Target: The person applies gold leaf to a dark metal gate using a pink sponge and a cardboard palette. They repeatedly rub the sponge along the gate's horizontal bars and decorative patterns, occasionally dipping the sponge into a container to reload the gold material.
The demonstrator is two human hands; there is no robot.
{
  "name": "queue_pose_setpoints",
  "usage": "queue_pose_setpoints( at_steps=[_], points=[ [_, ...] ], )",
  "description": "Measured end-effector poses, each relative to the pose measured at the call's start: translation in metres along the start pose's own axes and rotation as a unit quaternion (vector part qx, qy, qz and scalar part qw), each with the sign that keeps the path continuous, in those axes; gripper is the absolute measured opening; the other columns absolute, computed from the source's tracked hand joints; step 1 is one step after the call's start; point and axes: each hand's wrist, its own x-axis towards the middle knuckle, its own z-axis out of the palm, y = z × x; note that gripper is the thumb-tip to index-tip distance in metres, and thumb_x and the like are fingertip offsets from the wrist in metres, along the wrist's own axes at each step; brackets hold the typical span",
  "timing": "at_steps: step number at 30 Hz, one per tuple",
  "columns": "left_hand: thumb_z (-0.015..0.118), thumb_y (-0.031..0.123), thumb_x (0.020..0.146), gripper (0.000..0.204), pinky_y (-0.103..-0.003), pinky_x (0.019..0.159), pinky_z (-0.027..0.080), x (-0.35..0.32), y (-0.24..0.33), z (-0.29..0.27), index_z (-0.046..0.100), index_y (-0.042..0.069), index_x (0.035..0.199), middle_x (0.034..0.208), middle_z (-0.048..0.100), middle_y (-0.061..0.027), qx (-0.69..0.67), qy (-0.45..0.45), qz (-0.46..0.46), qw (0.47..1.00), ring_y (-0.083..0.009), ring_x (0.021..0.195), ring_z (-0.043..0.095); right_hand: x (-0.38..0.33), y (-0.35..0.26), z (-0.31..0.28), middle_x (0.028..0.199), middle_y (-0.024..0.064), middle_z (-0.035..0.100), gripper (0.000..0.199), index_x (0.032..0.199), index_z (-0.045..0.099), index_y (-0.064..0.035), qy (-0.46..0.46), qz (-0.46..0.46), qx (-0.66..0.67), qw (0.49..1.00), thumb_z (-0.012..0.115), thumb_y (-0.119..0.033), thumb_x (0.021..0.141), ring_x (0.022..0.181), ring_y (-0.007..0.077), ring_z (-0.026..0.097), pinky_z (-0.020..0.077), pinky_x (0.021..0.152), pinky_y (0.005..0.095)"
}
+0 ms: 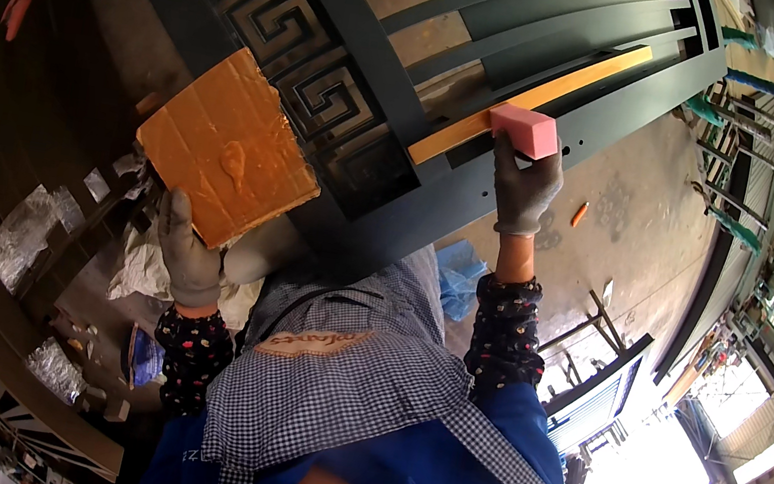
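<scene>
My gloved left hand (pixel 187 256) grips the lower edge of a piece of cardboard (pixel 208 127) coated in gold-orange paint, with a thick blob of paint in its middle. My gloved right hand (pixel 525 191) pinches a pink sponge block (pixel 528 133). The sponge touches, or is right beside, a gold-coloured bar (pixel 573 87) on a dark grey metal gate panel (pixel 394 198). Slanted slats and a square-spiral fretwork band (pixel 300 56) make up the panel. Whether the sponge's hidden underside carries paint, I cannot tell.
An orange object (pixel 580 214) lies on the concrete floor to the right. Blue plastic (pixel 460 276) sits below the panel. Crumpled silver foil (pixel 24 235) is at the left. Racks with green-wrapped arms (pixel 735 228) stand far right, and another framed panel (pixel 598 392) stands lower right.
</scene>
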Motion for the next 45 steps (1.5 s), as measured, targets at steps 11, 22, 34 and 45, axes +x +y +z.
queue_pose_setpoints(
  at_steps=[11,22,34,45],
  points=[
    [0.047,0.023,0.111,0.041,-0.041,0.103,0.049,-0.012,-0.016,0.001,0.051,0.001,0.144,0.138,0.056,-0.0205,-0.038,0.016,0.023,0.999,-0.0345,0.121,0.059,-0.083,-0.056,0.022,0.105,0.0142,0.069,0.042,0.112,0.066,-0.0082,-0.149,-0.116,-0.014,0.982,0.08,-0.009,0.072,0.094,0.0379,0.068,0.0568,0.079,0.0421],
    [0.039,0.033,0.113,0.049,-0.039,0.101,0.049,-0.011,0.001,-0.003,0.054,-0.005,0.138,0.133,0.056,-0.0192,-0.059,0.013,-0.065,0.996,-0.0297,0.119,0.059,-0.038,-0.026,0.006,0.101,0.0164,0.069,0.035,0.111,0.067,-0.0054,-0.026,-0.058,-0.039,0.997,0.082,-0.017,0.081,0.091,0.0378,0.07,0.0561,0.078,0.0416],
    [0.063,0.013,0.102,0.047,-0.041,0.105,0.05,-0.015,-0.017,-0.005,0.049,0.002,0.146,0.141,0.057,-0.0225,-0.049,0.009,-0.012,0.999,-0.0361,0.124,0.06,-0.057,-0.044,0.017,0.101,0.0154,0.068,0.038,0.109,0.066,-0.0058,-0.036,-0.071,-0.045,0.996,0.083,-0.017,0.077,0.088,0.0387,0.068,0.0559,0.076,0.0433],
    [0.054,0.016,0.108,0.042,-0.04,0.108,0.048,-0.018,-0.022,-0.006,0.049,0.0,0.146,0.145,0.054,-0.0212,0.049,0.004,0.026,0.998,-0.0329,0.127,0.058,-0.06,-0.038,0.018,0.102,0.0158,0.069,0.033,0.107,0.069,-0.0048,-0.047,-0.049,0.051,0.996,0.083,-0.014,0.079,0.09,0.0356,0.07,0.0562,0.08,0.0397]
  ],
)
